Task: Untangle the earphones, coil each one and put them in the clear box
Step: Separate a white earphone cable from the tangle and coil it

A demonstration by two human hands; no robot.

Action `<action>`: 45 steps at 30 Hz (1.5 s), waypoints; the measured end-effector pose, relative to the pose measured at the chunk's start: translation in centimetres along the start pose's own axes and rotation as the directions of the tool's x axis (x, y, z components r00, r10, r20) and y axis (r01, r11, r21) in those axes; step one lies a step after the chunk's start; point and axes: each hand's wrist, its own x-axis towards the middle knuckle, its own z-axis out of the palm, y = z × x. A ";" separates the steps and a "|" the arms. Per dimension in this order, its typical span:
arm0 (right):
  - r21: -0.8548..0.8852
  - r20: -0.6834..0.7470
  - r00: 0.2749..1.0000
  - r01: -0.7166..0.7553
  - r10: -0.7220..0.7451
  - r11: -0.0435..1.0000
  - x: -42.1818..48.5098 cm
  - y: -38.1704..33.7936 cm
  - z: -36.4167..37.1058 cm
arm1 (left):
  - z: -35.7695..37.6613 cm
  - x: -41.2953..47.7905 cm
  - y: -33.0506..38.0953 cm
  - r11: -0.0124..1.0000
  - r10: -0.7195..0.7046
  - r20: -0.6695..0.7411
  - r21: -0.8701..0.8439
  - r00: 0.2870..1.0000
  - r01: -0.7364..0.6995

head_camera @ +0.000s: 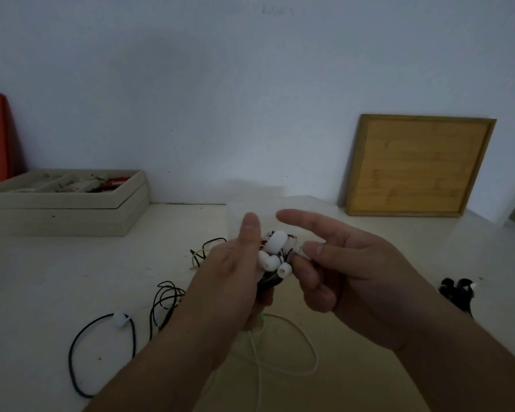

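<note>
In the head view the left hand (232,281) has its grip closed round a tangled clump of white-budded, black-and-white-corded earphones (272,254). The right hand (354,278) pinches one strand just beside that grip. Untangling seems to be the step in hand, and the next move probably calls for easing that strand free. The clear plastic box (298,205) sits just behind both grips.

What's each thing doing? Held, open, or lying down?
left hand: grips the earphone tangle
right hand: pinches one strand, forefinger straight
earphone tangle: knotted, held above table
black cable: looped, lying on table
clear box: behind hands, lid unclear
beige tray: open
wooden board: leaning on wall
</note>
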 end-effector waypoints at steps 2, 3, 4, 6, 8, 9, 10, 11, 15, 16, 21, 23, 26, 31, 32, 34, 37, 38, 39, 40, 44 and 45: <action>0.012 -0.035 0.999 0.005 -0.004 1.000 0.0 -0.2 0.0 | -0.1 0.0 0.1 0.999 -0.023 0.077 0.029 0.997 0.021; 0.019 -0.047 0.999 0.010 -0.009 1.000 -0.1 -0.4 0.0 | -0.2 0.0 0.2 0.999 -0.045 0.128 0.014 0.991 0.044; 0.024 -0.055 0.998 0.018 -0.017 1.000 -0.1 -0.5 0.1 | -0.3 0.0 0.4 0.997 -0.076 0.179 -0.016 0.981 0.081; 0.019 -0.074 0.997 0.034 -0.033 0.999 -0.2 -0.6 0.1 | -0.4 0.1 0.8 0.983 -0.136 0.250 -0.084 0.959 0.162; -0.025 -0.092 0.995 0.046 -0.048 0.999 -0.2 -0.7 0.0 | -0.4 0.2 0.7 0.971 -0.157 0.230 -0.140 0.960 0.193; -0.074 -0.094 0.994 0.050 -0.057 0.996 -0.2 -0.8 -0.1 | -0.4 0.3 0.6 0.969 -0.161 0.185 -0.157 0.969 0.191; -0.141 -0.088 0.994 0.054 -0.067 0.989 -0.2 -0.8 -0.2 | -0.4 0.3 0.6 0.971 -0.159 0.128 -0.156 0.979 0.179; -0.212 -0.068 0.995 0.053 -0.069 0.976 -0.3 -0.8 -0.3 | -0.4 0.4 0.5 0.978 -0.150 0.070 -0.137 0.986 0.159; -0.395 0.055 0.998 0.045 -0.026 0.917 -0.7 -0.9 0.0 | -0.6 0.6 -0.1 0.996 -0.082 -0.051 0.033 0.995 0.084; -0.421 0.074 0.997 0.049 -0.020 0.906 -0.7 -0.9 0.2 | -0.6 0.6 -0.3 0.993 -0.064 -0.065 0.092 0.996 0.070; -0.478 0.006 0.997 0.069 -0.075 0.876 -0.7 -1.0 0.6 | -0.2 0.5 -0.7 0.916 0.091 -0.054 0.397 0.994 -0.062; -0.496 -0.086 0.992 0.037 -0.092 0.867 -0.6 -1.0 0.4 | -0.4 0.7 -0.8 0.858 0.159 -0.020 0.497 0.987 -0.128; -0.498 -0.188 0.978 -0.013 -0.093 0.867 -0.5 -1.1 0.1 | -0.5 0.9 -1.0 0.781 0.213 0.080 0.585 0.974 -0.219; -0.594 -0.237 0.957 -0.009 -0.165 0.804 -0.6 -1.2 -0.1 | -0.7 0.9 -1.8 0.711 0.186 0.186 0.652 0.965 -0.263; -0.635 -0.231 0.955 -0.003 -0.185 0.773 -0.6 -1.2 -0.2 | -0.8 1.0 -1.9 0.698 0.194 0.203 0.659 0.960 -0.281; -0.715 -0.194 0.955 0.019 -0.224 0.699 -0.6 -1.2 -0.2 | -0.9 1.1 -2.1 0.667 0.221 0.227 0.674 0.948 -0.317; -0.795 -0.146 0.949 0.057 -0.281 0.604 -0.6 -1.3 -0.2 | -0.9 1.2 -2.2 0.617 0.235 0.263 0.704 0.936 -0.352; -0.829 -0.124 0.943 0.071 -0.308 0.554 -0.7 -1.3 -0.3 | -0.9 1.1 -2.2 0.602 0.235 0.270 0.714 0.934 -0.358; -0.864 -0.097 0.938 0.086 -0.332 0.495 -0.7 -1.3 -0.2 | -0.9 1.1 -2.2 0.586 0.242 0.271 0.724 0.932 -0.363; -0.889 -0.069 0.934 0.102 -0.351 0.446 -0.8 -1.4 -0.2 | -0.9 1.2 -2.3 0.575 0.249 0.269 0.732 0.930 -0.366; -0.927 0.035 0.927 0.170 -0.375 0.333 -1.3 -1.7 0.4 | -1.0 1.0 -2.1 0.633 0.205 0.272 0.696 0.940 -0.339; -0.934 0.055 0.927 0.179 -0.371 0.310 -1.3 -1.8 0.5 | -1.0 0.9 -2.0 0.637 0.194 0.276 0.694 0.941 -0.335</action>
